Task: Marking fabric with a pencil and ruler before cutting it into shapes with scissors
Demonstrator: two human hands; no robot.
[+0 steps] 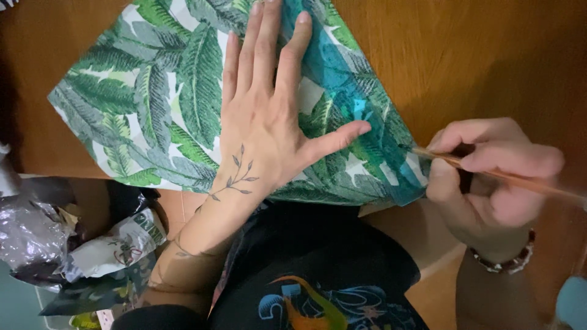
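Note:
A sheet of paper printed with green leaves lies on a wooden table. A blue painted band runs along the sheet's right side. My left hand lies flat on the paper with fingers spread, pressing it down. My right hand grips a thin wooden-handled brush at the sheet's right corner. The brush tip touches the blue edge near the corner.
Crumpled plastic bags and wrappers sit below the table edge at lower left. My black printed shirt fills the bottom centre. A beaded bracelet circles my right wrist.

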